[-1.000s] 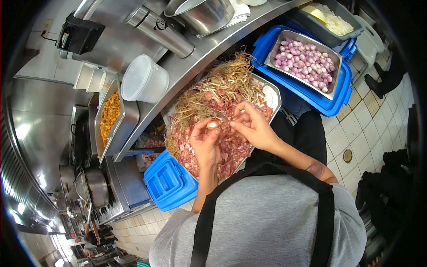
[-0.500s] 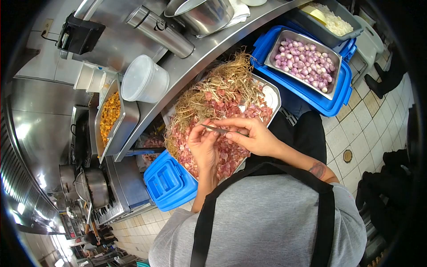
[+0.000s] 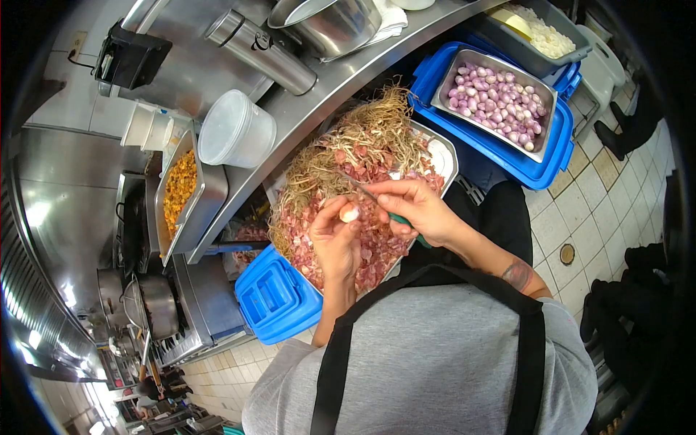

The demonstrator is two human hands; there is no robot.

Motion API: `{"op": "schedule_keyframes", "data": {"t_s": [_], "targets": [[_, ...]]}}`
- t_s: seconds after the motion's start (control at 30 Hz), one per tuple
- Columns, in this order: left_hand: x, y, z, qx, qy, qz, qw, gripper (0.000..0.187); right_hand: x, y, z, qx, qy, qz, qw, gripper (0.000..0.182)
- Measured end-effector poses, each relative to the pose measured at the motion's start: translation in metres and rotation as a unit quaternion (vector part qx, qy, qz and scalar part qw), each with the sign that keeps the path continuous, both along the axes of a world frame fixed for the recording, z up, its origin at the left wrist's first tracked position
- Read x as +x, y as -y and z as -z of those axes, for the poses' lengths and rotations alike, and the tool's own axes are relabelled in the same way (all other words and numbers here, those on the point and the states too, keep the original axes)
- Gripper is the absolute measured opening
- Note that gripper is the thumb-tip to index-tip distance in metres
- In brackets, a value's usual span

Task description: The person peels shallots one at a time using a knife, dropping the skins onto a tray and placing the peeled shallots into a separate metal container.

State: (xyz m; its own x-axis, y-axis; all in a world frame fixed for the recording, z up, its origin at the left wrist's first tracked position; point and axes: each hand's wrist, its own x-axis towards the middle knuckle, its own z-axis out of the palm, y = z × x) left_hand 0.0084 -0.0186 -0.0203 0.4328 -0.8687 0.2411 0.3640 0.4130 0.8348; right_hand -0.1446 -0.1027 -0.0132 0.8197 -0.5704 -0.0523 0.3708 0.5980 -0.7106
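Between the thumb and fingers of my left hand (image 3: 336, 238) is a small shallot (image 3: 349, 213), its pale cut face showing. My right hand (image 3: 415, 209) is closed round the green handle of a small knife (image 3: 401, 220), whose thin blade points up and left, apart from the shallot. Beneath both hands lies a heap of reddish shallot skins (image 3: 377, 255) in a large metal tray (image 3: 451, 161). Dry, stringy roots (image 3: 362, 134) are piled over the far side of the skins.
Peeled purple shallots (image 3: 496, 101) fill a steel pan on a blue lid (image 3: 533, 172) at right. Another blue lid (image 3: 270, 293) lies at left. A steel counter (image 3: 319, 98) edges the far side, carrying a plastic tub (image 3: 235, 129) and a flask (image 3: 262, 52). People's legs show at right.
My hands have moved apart. The knife has swung away from the shallot, blade now pointing up-left, and the green handle and the shallot's pale face have come into view.
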Motion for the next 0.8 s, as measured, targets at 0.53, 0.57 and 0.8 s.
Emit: {"op": "schedule_keyframes", "data": {"t_s": [0.53, 0.57, 0.8], "targets": [[0.006, -0.002, -0.019, 0.020, 0.156, -0.040, 0.987, 0.031, -0.005, -0.011, -0.018, -0.407, -0.083, 0.138, 0.899, 0.034], [0.008, -0.003, -0.020, 0.020, 0.178, -0.039, 0.983, 0.031, -0.003, -0.011, -0.015, -0.439, -0.066, 0.169, 0.880, 0.033], [0.005, -0.007, -0.022, 0.049, 0.180, -0.013, 0.982, 0.028, -0.010, -0.007, -0.020, -0.364, -0.073, 0.083, 0.925, 0.030]]}}
